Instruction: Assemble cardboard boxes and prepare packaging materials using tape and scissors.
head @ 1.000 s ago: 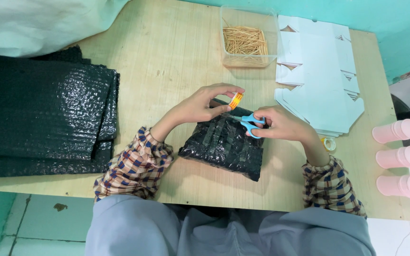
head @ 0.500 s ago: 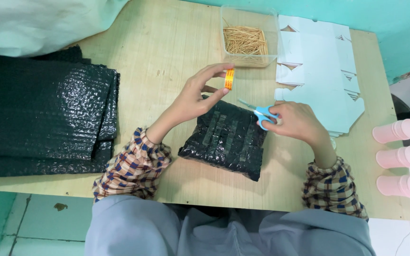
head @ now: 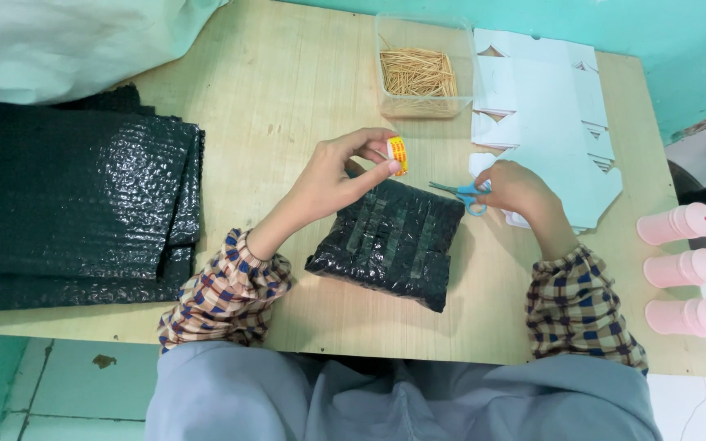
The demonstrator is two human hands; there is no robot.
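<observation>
Apparently taping step in hand: small tape roll [head: 397,155] pinched upright in left hand [head: 345,175] fingers, raised just above far edge of black bubble-wrapped parcel [head: 387,242] on desk [head: 271,90]. Blue scissors [head: 461,193] gripped by right hand [head: 520,189], blades closed, pointed leftward toward parcel, long axis along its far edge. Next move judged to need tape drawn out, blades opened.

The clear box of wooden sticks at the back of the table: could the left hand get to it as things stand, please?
Probably yes: the left hand is just short of the box of sticks, over bare table, but it holds a small tape roll.
</observation>
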